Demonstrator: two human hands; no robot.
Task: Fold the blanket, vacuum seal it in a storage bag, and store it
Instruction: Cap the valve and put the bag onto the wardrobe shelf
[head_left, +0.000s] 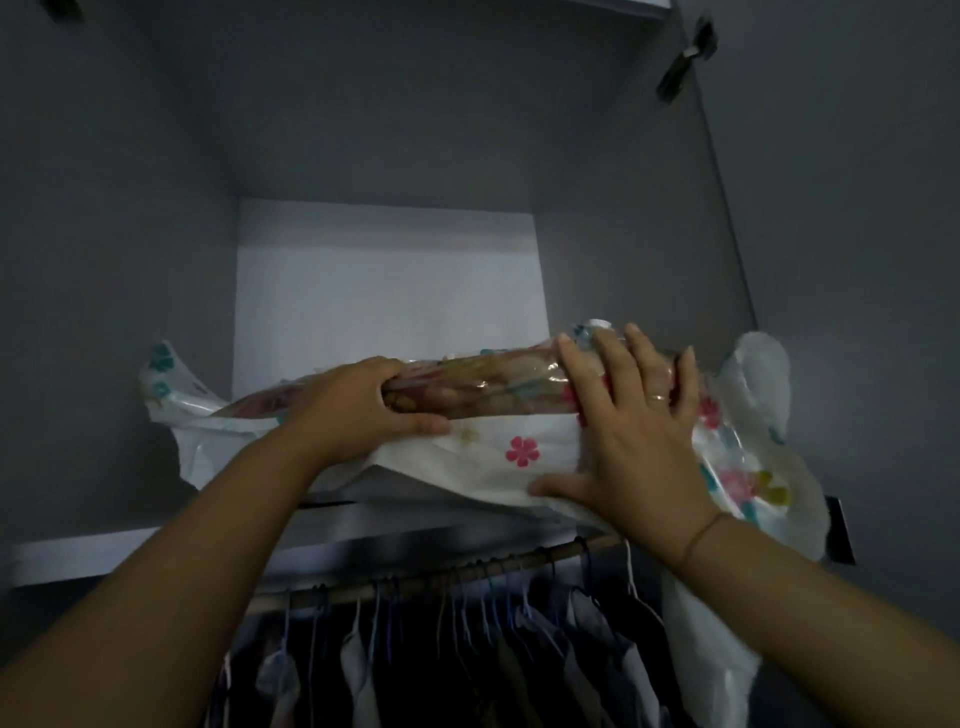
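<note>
The person is reaching up into a wardrobe and setting the storage bag (498, 452) onto the upper shelf (389, 291), so the task is looking close to its end. The blanket (488, 387) is sitting inside the bag, showing through the clear plastic as a flat, tight, crinkled bundle (which suggests the folding and the air removal are already done, though no valve or zip is showing to confirm the seal). The left hand (363, 402) is holding the bundle in a firm grip, fingers curling over the top and thumb pressing along the front. The right hand (631, 441) is lying flat against the bag's right part, fingers straight and spread over the plastic and thumb stretching out along the lower edge; its grip is open, pressing rather than clasping. The bag is resting only partly on the shelf. Its left end is lying on the board near the left wall, while its front and right end are overhanging the shelf's front edge, with loose white plastic drooping on the right past the hanging rail (441, 574) and the clothes (467, 649) below. Shelf board is showing behind the bag. What is remaining, judging from this, is sliding the bundle fully back onto the shelf, tucking in the slack plastic and letting go.
</note>
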